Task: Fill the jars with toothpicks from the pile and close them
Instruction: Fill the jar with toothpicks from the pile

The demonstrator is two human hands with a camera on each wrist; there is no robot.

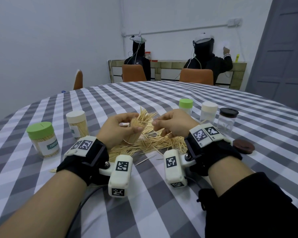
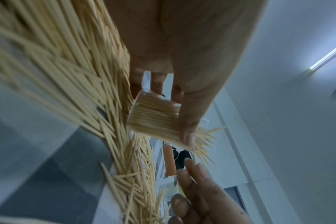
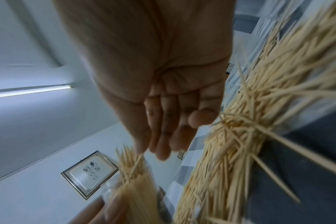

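Observation:
My left hand grips a clear lidless jar packed with toothpicks and holds it tilted above the toothpick pile. In the left wrist view the jar lies between thumb and fingers, and toothpicks stick out of its mouth. Just right of the jar mouth, my right hand hovers over the pile. The right wrist view shows this hand with loose fingers and nothing in it, the jar below it and the pile to its right.
On the left stand two filled jars, one with a green lid and one with a cream lid. On the right are a green-lidded jar, a cream-lidded jar, a dark-lidded clear jar and a loose brown lid. Two people sit beyond the table.

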